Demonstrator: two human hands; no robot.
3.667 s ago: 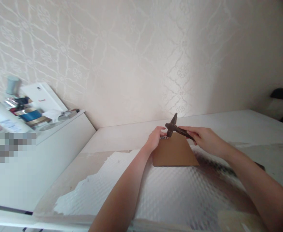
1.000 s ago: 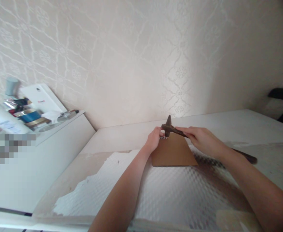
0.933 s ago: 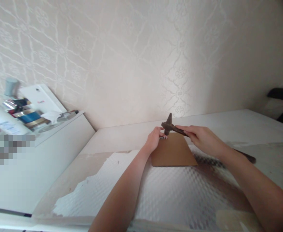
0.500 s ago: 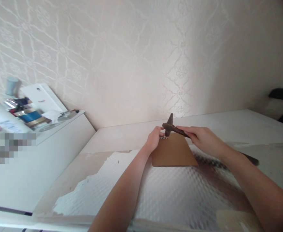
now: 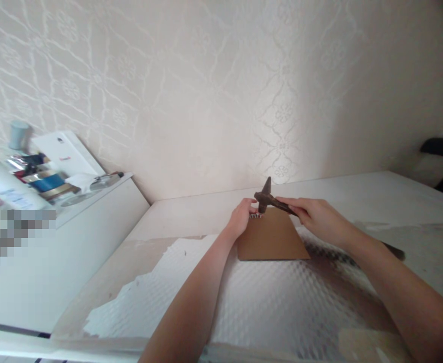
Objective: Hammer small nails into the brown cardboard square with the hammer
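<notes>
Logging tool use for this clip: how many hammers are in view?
1. The dark hammer is gripped by the right hand, its head poised over the far edge of the brown board, by the left hand. No others visible.

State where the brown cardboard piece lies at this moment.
In the head view, the cardboard piece lies flat on the white table, right of centre near the wall, its far edge under the left hand and the hammer head.
</notes>
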